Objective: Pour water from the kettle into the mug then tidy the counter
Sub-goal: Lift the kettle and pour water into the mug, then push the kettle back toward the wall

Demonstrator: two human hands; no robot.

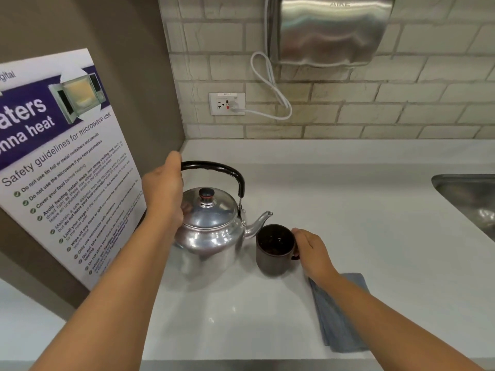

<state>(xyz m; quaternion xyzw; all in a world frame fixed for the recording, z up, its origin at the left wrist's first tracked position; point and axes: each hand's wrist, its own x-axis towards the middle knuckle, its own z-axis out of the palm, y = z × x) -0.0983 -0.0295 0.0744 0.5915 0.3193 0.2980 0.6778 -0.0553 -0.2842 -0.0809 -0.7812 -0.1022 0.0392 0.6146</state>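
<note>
Two hands busy: left hand (pixel 162 190) wrapped round kettle (pixel 211 231) handle. Right hand (pixel 312 251) loosely curled against mug (pixel 274 250), cloth (pixel 338 314) beneath wrist.

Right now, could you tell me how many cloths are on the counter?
1: a folded blue-grey cloth lies near the counter's front edge, partly under the right forearm.

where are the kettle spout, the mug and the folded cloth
kettle spout (pixel 259 222), head view, on the middle of the curved metal spout
mug (pixel 271 259), head view, on its dark outer wall below the rim
folded cloth (pixel 338 328), head view, on the blue-grey fabric near its middle
</note>
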